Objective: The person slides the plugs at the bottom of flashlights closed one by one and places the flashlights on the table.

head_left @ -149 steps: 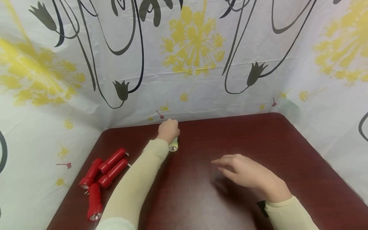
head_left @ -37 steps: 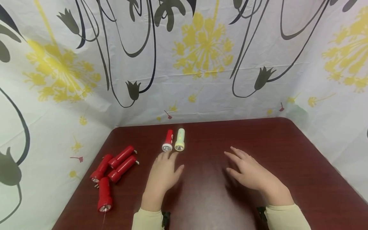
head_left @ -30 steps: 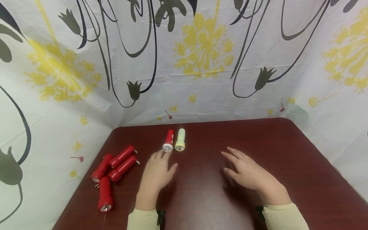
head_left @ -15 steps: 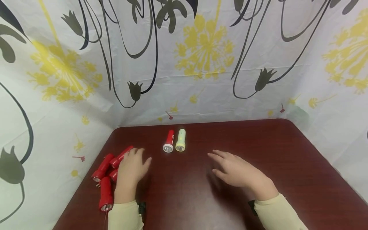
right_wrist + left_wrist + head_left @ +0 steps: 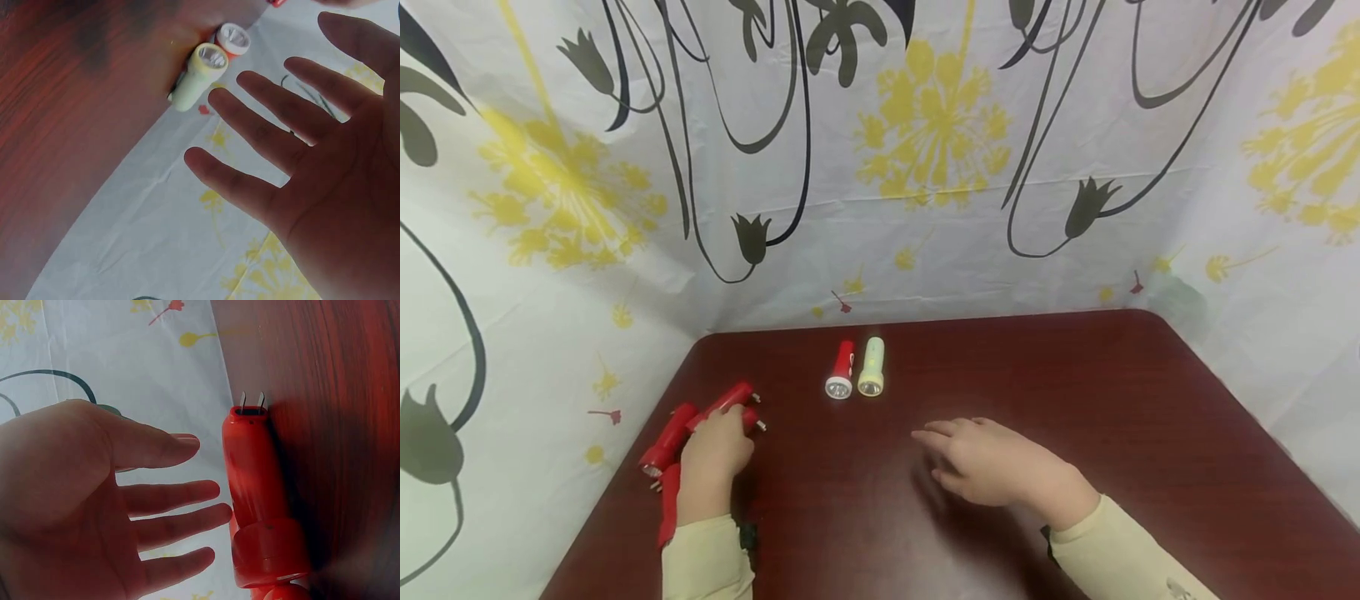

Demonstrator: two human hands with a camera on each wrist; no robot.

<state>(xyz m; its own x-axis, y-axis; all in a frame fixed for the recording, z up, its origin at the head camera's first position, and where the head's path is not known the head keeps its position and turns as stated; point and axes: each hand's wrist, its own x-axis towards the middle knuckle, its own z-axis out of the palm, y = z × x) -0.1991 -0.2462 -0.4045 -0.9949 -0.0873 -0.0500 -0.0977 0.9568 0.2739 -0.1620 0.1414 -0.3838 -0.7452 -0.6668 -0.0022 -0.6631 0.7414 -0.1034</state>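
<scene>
My left hand is over the group of red flashlights at the table's left, its fingers extended beside one red flashlight that has two metal plug prongs at its tail. In the left wrist view, thumb and fingers are spread apart with nothing between them. The hand partly hides that flashlight and a lower red flashlight. Two more, an upper red flashlight and a left red flashlight, lie close by. My right hand hovers over the middle of the table, fingers spread, holding nothing.
Near the back edge, a small red flashlight with a white head and a pale green and yellow flashlight lie side by side. The dark red table meets a patterned white cloth at the back and sides.
The pale flashlight is out of my left hand and lies beside the small red one. My left hand has since moved left and down to the red flashlights; my right hand has drifted left.
</scene>
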